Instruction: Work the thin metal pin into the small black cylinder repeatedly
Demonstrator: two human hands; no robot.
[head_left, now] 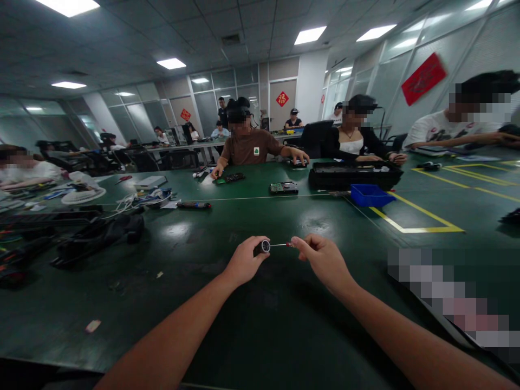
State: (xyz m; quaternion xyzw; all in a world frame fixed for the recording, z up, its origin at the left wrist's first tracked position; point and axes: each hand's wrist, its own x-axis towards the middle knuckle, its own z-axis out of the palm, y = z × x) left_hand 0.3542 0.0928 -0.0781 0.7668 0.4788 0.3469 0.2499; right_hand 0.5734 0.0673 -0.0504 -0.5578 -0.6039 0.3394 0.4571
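My left hand [244, 261] is closed around a small dark cylindrical part [265, 247] with a pale ring at its end. My right hand [324, 261] pinches the red handle of a thin screwdriver [280, 245], whose metal shaft points left. The shaft's tip meets the side of the cylindrical part, or lies very close to it; I cannot tell which. Both hands are above the green table [260, 336], near the middle of the view. My fingers hide most of the handle and the back of the cylinder.
Ahead lie a circuit-board device [283, 187], a blue bin [371, 195], a black tray [355, 176] and a dark pen-like tool [194, 205]. At left are a black bag-like item [99, 238] and cables [130, 203]. Several people sit around the table, one in a brown shirt [252, 146] opposite.
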